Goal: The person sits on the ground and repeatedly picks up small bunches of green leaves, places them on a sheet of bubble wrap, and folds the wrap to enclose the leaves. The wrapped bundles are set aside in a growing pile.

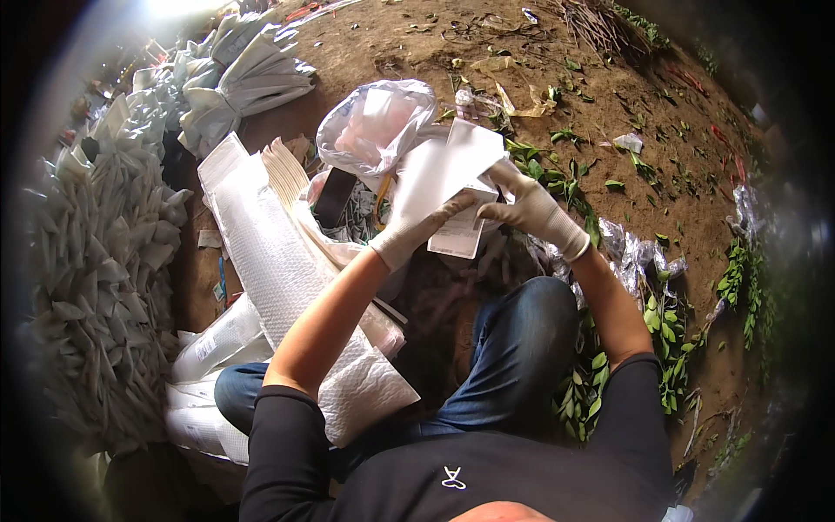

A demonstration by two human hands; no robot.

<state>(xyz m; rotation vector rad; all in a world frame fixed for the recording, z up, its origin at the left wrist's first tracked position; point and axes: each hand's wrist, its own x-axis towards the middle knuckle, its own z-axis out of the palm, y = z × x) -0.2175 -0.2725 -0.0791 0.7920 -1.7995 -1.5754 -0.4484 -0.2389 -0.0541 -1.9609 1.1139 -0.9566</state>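
In front of my crossed legs, my left hand (427,225), in a pale knit glove, grips a stack of white labels (456,235) that bear small print. Its thumb lies across the top of the stack. A blank white sheet (475,151) stands up above the stack, bright in the sunlight. At the right edge of stack and sheet is my right hand (531,209), also gloved, with thumb and forefinger spread apart. Its fingertips are partly hidden behind the paper. Just beyond my left hand, a white plastic bag (375,127) holds pinkish and white material.
White bubble mailers (261,228) lean over my left leg. Beside them are a fanned stack of cream paper (285,171) and a dark phone-like slab (334,196). Many pale wrapped bundles (104,280) line the left. Leafy cuttings (665,326) and clear plastic wrap (629,251) lie on the soil at right.
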